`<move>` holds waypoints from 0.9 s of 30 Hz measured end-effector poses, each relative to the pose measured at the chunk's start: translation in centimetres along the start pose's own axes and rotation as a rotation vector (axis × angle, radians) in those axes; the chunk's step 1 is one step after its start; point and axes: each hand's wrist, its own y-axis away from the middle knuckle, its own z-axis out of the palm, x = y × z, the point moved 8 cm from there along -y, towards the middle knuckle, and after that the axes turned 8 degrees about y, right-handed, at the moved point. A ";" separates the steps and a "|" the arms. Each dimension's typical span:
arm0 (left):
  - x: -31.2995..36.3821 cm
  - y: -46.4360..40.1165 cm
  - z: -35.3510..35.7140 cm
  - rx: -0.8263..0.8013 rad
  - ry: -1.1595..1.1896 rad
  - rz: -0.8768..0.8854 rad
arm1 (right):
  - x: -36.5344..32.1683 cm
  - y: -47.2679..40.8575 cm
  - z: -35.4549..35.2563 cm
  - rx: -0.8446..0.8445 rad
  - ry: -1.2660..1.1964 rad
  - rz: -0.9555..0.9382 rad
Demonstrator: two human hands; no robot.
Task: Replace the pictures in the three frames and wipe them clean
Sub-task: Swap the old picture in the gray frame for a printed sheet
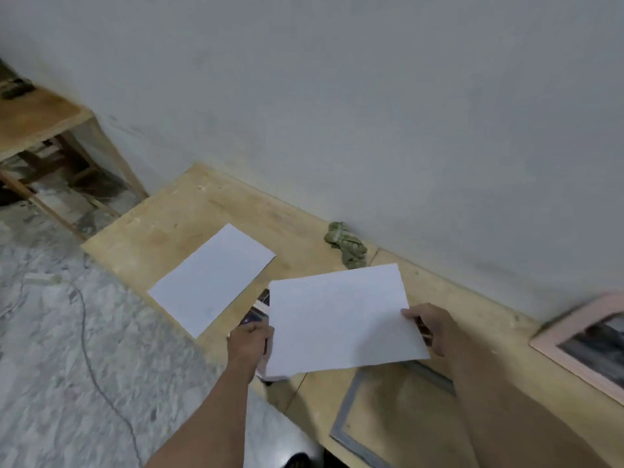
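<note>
Our right hand (pixel 435 327) pinches the white sheet (pixel 341 315); left hand (pixel 251 342) grips pictures (pixel 260 309). We should lower it flat toward the grey frame (pixel 344 413) at five o'clock.

Head camera, looking down and forward

One wide-angle view from the person's head, tilted, close above the wooden bench (pixel 189 214) set against the grey wall (pixel 371 113).

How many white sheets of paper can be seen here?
2: one flat white paper sheet lies on the wooden bench; the other white paper sheet is held by the right hand. More may be hidden beneath it.
</note>
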 end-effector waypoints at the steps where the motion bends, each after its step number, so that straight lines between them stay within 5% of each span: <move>1: 0.1 0.2 1.6 -0.035 -0.035 0.009 | 1.9 0.7 -1.2 0.022 -0.043 0.035; 7: -2.6 4.6 11.8 -0.375 -0.253 0.038 | 17.5 6.5 -8.6 0.315 -0.242 0.235; 12: -7.2 6.6 15.1 -0.498 -0.443 0.025 | 26.2 10.4 -9.4 0.424 -0.338 0.321; 27: -8.2 7.5 15.7 -0.342 -0.542 0.046 | 28.4 8.1 -9.3 0.418 -0.374 0.261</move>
